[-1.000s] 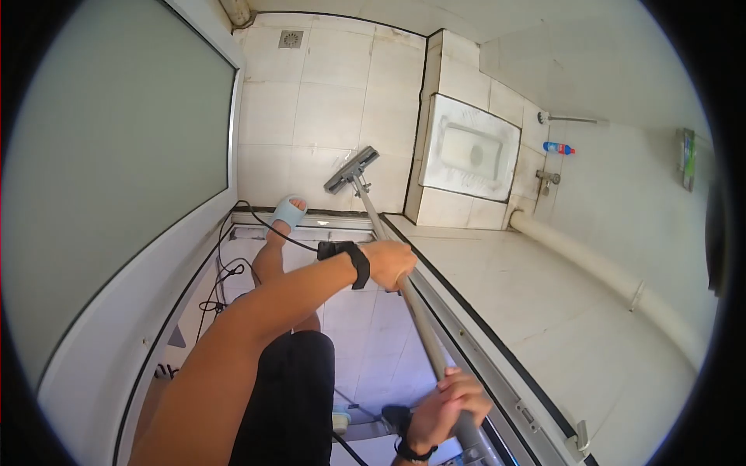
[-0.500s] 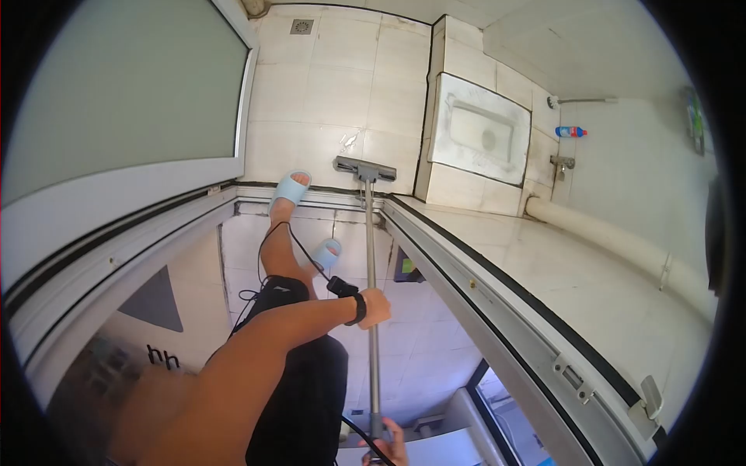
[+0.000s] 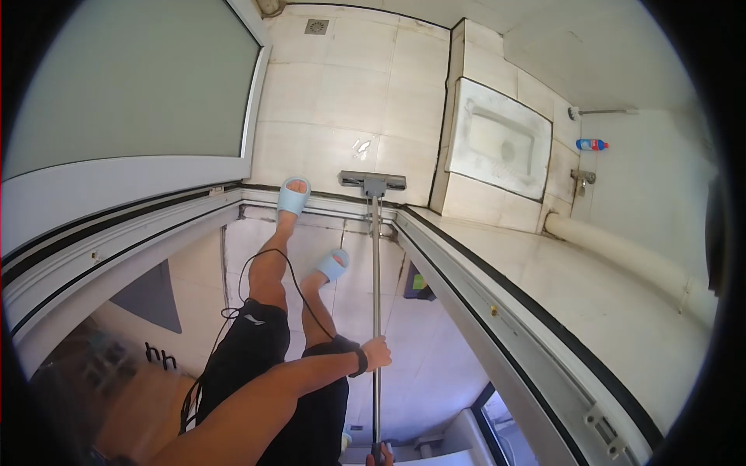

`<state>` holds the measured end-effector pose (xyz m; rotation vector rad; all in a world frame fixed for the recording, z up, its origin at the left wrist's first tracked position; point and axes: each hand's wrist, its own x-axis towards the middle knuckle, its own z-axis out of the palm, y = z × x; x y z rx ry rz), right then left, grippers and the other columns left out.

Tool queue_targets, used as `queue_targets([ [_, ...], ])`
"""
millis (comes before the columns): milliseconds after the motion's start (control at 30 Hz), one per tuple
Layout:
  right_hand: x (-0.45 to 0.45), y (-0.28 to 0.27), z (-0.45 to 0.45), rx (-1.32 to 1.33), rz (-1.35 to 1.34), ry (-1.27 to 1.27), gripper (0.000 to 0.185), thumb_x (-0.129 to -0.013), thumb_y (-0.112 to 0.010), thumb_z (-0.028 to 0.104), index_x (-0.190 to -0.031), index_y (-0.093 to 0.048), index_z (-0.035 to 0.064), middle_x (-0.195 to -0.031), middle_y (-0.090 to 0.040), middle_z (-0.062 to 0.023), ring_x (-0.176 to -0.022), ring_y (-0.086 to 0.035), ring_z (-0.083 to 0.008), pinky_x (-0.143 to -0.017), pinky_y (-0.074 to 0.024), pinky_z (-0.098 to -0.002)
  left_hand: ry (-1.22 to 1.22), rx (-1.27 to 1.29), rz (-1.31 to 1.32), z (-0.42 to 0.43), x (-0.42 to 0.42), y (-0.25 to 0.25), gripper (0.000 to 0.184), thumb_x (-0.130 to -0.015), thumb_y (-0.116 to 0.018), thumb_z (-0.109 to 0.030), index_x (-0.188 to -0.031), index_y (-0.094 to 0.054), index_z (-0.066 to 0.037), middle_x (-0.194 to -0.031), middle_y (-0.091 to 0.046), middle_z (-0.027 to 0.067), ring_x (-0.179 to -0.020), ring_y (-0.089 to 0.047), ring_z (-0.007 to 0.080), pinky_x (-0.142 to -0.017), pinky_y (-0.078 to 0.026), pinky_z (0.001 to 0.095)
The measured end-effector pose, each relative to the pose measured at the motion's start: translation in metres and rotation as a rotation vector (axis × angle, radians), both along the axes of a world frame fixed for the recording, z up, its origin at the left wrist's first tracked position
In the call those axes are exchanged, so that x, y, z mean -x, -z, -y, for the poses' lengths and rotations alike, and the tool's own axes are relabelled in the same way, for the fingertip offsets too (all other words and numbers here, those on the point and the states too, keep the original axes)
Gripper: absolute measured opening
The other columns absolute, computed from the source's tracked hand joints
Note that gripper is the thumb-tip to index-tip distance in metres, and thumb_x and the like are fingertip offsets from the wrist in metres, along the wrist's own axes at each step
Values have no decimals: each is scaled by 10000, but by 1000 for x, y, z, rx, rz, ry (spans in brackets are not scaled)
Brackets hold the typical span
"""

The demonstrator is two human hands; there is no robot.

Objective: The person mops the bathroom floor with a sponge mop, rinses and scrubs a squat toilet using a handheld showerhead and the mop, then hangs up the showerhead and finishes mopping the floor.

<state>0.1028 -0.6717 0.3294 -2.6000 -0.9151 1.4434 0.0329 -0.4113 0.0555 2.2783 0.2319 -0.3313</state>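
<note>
A mop with a long metal pole (image 3: 376, 272) stretches from the bottom of the view up to the doorway. Its wide grey head (image 3: 373, 183) lies on the tiled floor just beyond the door track, below a small wet patch (image 3: 360, 147). My left hand (image 3: 378, 353), with a black band at its wrist, is closed around the middle of the pole. At the bottom edge my right hand (image 3: 381, 456) is only partly visible, its fingers wrapped round the dark upper end of the pole.
A squat toilet (image 3: 501, 140) sits on a raised tiled step at right, near a blue and red bottle (image 3: 592, 144) and a pipe (image 3: 571, 229). A frosted door (image 3: 132, 85) stands at left. My slippered feet (image 3: 294, 196) are by the door track (image 3: 326, 203); a black cable hangs alongside.
The mop head has swung from a slant to lie nearly level and has come back toward the door track. Both hands have moved down and left in view, still on the pole.
</note>
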Motion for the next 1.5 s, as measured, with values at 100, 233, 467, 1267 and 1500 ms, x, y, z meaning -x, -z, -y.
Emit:
queue_targets([
  [100, 7, 33, -16, -56, 35, 52, 377, -930, -632, 142, -1262, -548, -16, -1119, -653, -198, -977, -632, -283, -847, -485, -386, 6, -51, -36, -6, -2, 39, 32, -733, -676, -209, -752, -689, -230, -782, -675, -12, -838, -648, 200, -855, -406, 361],
  [233, 24, 67, -78, -35, -4, 240, 347, -938, -616, 152, -1245, -576, -3, -1050, -671, -168, -929, -633, -245, -782, -491, -395, -83, -168, 65, -58, 22, 67, 98, -795, -596, -178, -746, -680, -194, -812, -671, 5, -926, -604, 209, -968, -389, 394],
  [467, 36, 108, -191, -171, -195, 577, 418, -870, -696, 71, -1250, -582, -61, -947, -668, -105, -813, -592, -116, -751, -483, -231, -281, -425, 121, -175, 57, 53, 276, -844, -545, -162, -1101, -613, -86, -1261, -565, 165, -1250, -478, 309, -1107, -308, 466],
  [1267, 95, 196, -472, -486, -90, 263, 343, -920, -639, 204, -1199, -590, 9, -634, -587, -67, -520, -520, -105, -476, -368, -260, -1499, 1039, 39, -418, 101, 72, 427, -851, -664, -145, -1206, -513, 39, -823, -629, 103, -680, -637, 175, -561, -542, 318],
  [1500, 108, 131, -353, -280, 8, 163, 332, -904, -608, 186, -1197, -586, 32, -805, -651, -249, -722, -656, -427, -622, -510, -454, -1314, 940, -102, -258, 104, 88, 381, -677, -803, -241, -860, -534, -43, -669, -631, 91, -560, -642, 195, -518, -510, 337],
])
